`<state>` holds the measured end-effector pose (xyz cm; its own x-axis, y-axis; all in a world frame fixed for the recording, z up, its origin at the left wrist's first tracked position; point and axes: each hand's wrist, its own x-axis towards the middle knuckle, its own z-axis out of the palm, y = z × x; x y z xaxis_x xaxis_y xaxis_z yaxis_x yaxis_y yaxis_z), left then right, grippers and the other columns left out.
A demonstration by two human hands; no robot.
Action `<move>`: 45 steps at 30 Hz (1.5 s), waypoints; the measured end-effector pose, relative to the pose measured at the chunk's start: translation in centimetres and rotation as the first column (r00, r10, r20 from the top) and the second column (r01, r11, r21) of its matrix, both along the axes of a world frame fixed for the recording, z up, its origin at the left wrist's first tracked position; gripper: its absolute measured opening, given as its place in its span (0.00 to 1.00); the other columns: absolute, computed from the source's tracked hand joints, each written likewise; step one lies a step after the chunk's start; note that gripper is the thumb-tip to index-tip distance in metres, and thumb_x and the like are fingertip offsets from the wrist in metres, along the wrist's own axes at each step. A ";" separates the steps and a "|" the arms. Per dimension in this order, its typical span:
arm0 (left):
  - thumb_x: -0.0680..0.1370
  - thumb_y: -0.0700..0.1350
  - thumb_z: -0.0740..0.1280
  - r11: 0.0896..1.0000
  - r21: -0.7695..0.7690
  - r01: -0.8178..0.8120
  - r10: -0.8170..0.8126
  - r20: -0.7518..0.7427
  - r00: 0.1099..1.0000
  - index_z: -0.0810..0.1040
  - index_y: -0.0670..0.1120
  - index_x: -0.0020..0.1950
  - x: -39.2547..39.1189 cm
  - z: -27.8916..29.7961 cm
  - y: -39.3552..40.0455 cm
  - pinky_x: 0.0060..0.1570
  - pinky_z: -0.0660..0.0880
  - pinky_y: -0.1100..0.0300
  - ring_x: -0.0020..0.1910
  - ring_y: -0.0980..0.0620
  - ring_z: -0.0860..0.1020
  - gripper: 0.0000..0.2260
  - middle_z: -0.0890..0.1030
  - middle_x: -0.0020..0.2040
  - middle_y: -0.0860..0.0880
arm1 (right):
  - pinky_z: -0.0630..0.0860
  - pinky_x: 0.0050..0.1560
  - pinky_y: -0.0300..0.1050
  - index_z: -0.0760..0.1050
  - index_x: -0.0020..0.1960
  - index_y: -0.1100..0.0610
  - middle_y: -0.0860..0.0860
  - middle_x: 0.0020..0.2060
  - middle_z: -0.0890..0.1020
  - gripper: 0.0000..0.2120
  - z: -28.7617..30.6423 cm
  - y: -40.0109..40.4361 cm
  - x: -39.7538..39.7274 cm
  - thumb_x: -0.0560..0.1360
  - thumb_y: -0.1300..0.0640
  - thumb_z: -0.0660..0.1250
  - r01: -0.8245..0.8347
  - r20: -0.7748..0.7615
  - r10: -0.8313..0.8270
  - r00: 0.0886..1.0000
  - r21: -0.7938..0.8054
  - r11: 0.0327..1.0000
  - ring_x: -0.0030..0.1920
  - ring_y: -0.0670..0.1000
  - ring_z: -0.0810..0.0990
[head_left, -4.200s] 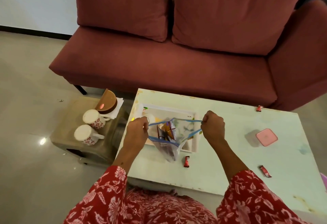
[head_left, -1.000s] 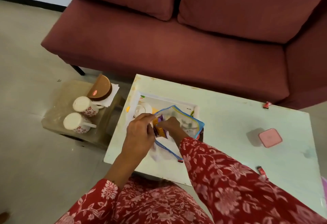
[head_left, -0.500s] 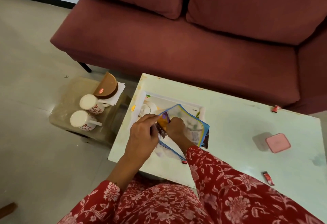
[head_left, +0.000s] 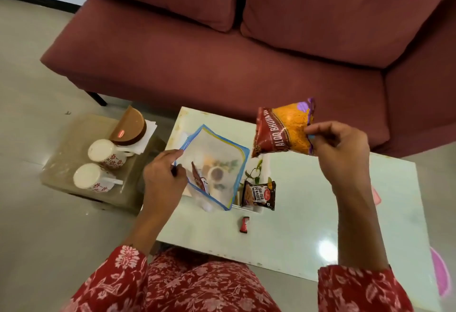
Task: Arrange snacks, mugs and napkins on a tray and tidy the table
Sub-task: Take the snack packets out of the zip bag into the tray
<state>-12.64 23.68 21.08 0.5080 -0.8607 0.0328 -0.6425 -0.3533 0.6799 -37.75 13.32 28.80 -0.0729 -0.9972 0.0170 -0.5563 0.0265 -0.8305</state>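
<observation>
Early stage: right hand (head_left: 340, 149) pinching aloo bhujia packet (head_left: 281, 130) above table (head_left: 320, 213), left hand (head_left: 162, 176) gripping zip bag (head_left: 217, 154) over tray (head_left: 261, 163), peanuts packet (head_left: 259, 194) on tray, mugs (head_left: 106, 151) and napkins (head_left: 148, 134) on side stool, red wrapper (head_left: 244, 224) loose.

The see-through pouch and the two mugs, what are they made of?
The pouch, held by the left hand, looks like thin clear plastic: contents show through, and it has a blue zip edge. The two mugs look like glazed ceramic: white, glossy, with red flower prints.
</observation>
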 end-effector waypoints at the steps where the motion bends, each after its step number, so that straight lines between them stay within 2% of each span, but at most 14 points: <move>1: 0.71 0.31 0.66 1.000 -0.005 -0.006 0.006 0.000 1.000 0.79 0.38 0.57 0.2 0.0 0.0 0.45 0.72 0.62 0.38 0.50 0.76 0.15 0.82 0.52 0.40 | 0.72 0.34 0.35 0.80 0.38 0.47 0.48 0.35 0.82 0.14 -1.2 -0.6 -0.4 0.72 0.65 0.66 0.024 -0.027 -0.023 0.999 0.039 0.999 0.32 0.46 0.77; 4: 0.71 0.31 0.65 0.999 -0.034 -0.031 0.030 -0.026 0.999 0.79 0.38 0.57 0.8 0.0 0.2 0.46 0.74 0.61 0.41 0.48 0.78 0.15 0.81 0.54 0.40 | 0.70 0.32 0.38 0.84 0.45 0.55 0.57 0.39 0.84 0.13 -7.3 -2.6 0.3 0.70 0.67 0.64 0.080 -0.239 -0.033 0.971 0.191 0.978 0.34 0.54 0.78; 9: 0.71 0.32 0.66 0.997 -0.068 -0.041 0.040 -0.011 0.999 0.79 0.39 0.57 1.4 -0.2 0.9 0.44 0.75 0.60 0.38 0.52 0.76 0.15 0.81 0.54 0.42 | 0.74 0.53 0.47 0.82 0.53 0.59 0.58 0.55 0.83 0.13 -17.4 -4.5 2.0 0.72 0.66 0.62 0.079 -0.390 0.112 0.914 0.441 0.894 0.56 0.62 0.79; 13: 0.72 0.32 0.66 0.996 -0.076 -0.041 0.041 -0.002 0.999 0.79 0.38 0.57 1.5 -0.6 1.6 0.44 0.73 0.66 0.41 0.51 0.79 0.15 0.81 0.55 0.43 | 0.73 0.51 0.45 0.81 0.56 0.62 0.58 0.57 0.82 0.14 -21.6 -4.9 2.0 0.74 0.64 0.63 -0.005 -0.286 0.218 0.933 0.596 0.803 0.58 0.60 0.79; 17: 0.70 0.30 0.67 0.998 -0.056 -0.021 0.021 -0.001 1.000 0.80 0.38 0.56 1.4 -1.4 1.8 0.41 0.67 0.81 0.35 0.53 0.76 0.15 0.81 0.53 0.43 | 0.71 0.50 0.49 0.76 0.43 0.62 0.58 0.43 0.76 0.04 -23.3 -4.6 1.1 0.75 0.62 0.66 -0.007 0.043 -0.045 0.998 0.790 0.613 0.49 0.56 0.75; 21: 0.71 0.30 0.66 0.999 -0.038 -0.008 0.006 -0.038 0.999 0.80 0.39 0.56 1.1 -1.6 1.8 0.43 0.72 0.70 0.36 0.53 0.77 0.15 0.81 0.54 0.43 | 0.70 0.58 0.52 0.70 0.48 0.63 0.55 0.45 0.71 0.10 -24.0 -4.6 0.7 0.75 0.57 0.68 -0.002 0.116 -0.181 0.977 0.846 0.534 0.50 0.54 0.71; 24: 0.72 0.30 0.66 1.000 -0.025 0.017 -0.018 -0.057 0.998 0.79 0.39 0.57 0.8 -1.3 1.7 0.48 0.78 0.55 0.41 0.48 0.79 0.15 0.81 0.55 0.43 | 0.73 0.55 0.48 0.69 0.64 0.64 0.56 0.55 0.74 0.22 -21.6 -4.8 1.3 0.76 0.52 0.66 0.165 -0.071 -0.162 0.984 0.699 0.696 0.57 0.56 0.74; 27: 0.71 0.30 0.66 0.998 -0.022 0.056 -0.057 -0.043 0.997 0.80 0.38 0.56 0.3 -0.9 1.5 0.50 0.79 0.49 0.44 0.42 0.81 0.15 0.81 0.55 0.42 | 0.77 0.57 0.52 0.77 0.52 0.55 0.52 0.50 0.83 0.07 -16.3 -3.1 3.9 0.75 0.55 0.65 0.191 0.129 -0.238 0.963 0.299 0.935 0.52 0.54 0.81; 31: 0.71 0.29 0.65 0.994 -0.023 0.104 -0.105 -0.062 0.993 0.79 0.37 0.57 -0.6 -0.2 1.2 0.53 0.78 0.48 0.48 0.42 0.81 0.15 0.81 0.56 0.41 | 0.77 0.32 0.39 0.77 0.33 0.50 0.46 0.26 0.82 0.09 -10.0 2.8 8.7 0.69 0.49 0.66 -0.219 0.293 0.161 0.942 0.175 0.960 0.27 0.45 0.80; 34: 0.73 0.31 0.64 0.987 -0.041 0.157 -0.159 -0.037 0.987 0.78 0.37 0.58 -1.5 0.5 1.3 0.56 0.77 0.48 0.53 0.43 0.80 0.14 0.81 0.57 0.40 | 0.78 0.43 0.46 0.80 0.37 0.61 0.56 0.34 0.85 0.15 -10.6 3.8 12.4 0.72 0.49 0.67 -0.432 -0.047 0.523 0.851 0.503 0.749 0.35 0.53 0.82; 36: 0.73 0.31 0.64 0.983 -0.050 0.177 -0.179 -0.026 0.984 0.78 0.37 0.58 -2.0 0.8 1.7 0.58 0.76 0.49 0.55 0.45 0.80 0.14 0.81 0.57 0.41 | 0.77 0.52 0.49 0.75 0.39 0.62 0.62 0.43 0.82 0.13 -12.2 3.4 14.6 0.74 0.52 0.64 -0.436 -0.190 0.726 0.661 0.689 0.578 0.44 0.56 0.81; 38: 0.74 0.32 0.64 0.981 -0.058 0.185 -0.187 -0.036 0.982 0.77 0.38 0.59 -2.3 1.1 2.2 0.58 0.76 0.50 0.55 0.46 0.79 0.15 0.80 0.58 0.42 | 0.77 0.55 0.50 0.74 0.46 0.62 0.62 0.51 0.80 0.09 -13.8 3.4 16.2 0.76 0.57 0.59 -0.442 -0.202 0.817 0.540 0.759 0.479 0.52 0.59 0.80; 40: 0.74 0.32 0.64 0.979 -0.066 0.190 -0.193 -0.045 0.980 0.77 0.38 0.59 -2.4 1.3 2.8 0.57 0.77 0.50 0.55 0.47 0.79 0.15 0.80 0.58 0.42 | 0.78 0.48 0.48 0.72 0.58 0.65 0.62 0.56 0.79 0.14 -15.9 4.0 16.6 0.76 0.61 0.59 -0.405 -0.151 0.819 0.553 0.811 0.423 0.50 0.58 0.81; 45: 0.73 0.31 0.63 0.983 -0.078 0.167 -0.171 -0.045 0.984 0.78 0.38 0.59 -2.0 1.4 4.1 0.57 0.76 0.50 0.54 0.46 0.80 0.15 0.80 0.58 0.42 | 0.76 0.47 0.48 0.76 0.49 0.60 0.60 0.50 0.82 0.07 -18.0 5.5 15.9 0.75 0.61 0.61 -0.395 -0.369 0.733 0.572 0.659 0.640 0.53 0.61 0.81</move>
<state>-14.67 27.78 22.48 0.3580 -0.9306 0.0767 -0.6524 -0.1905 0.7336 -21.80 18.84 10.77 0.3642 -0.6955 -0.6194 -0.9258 -0.1981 -0.3219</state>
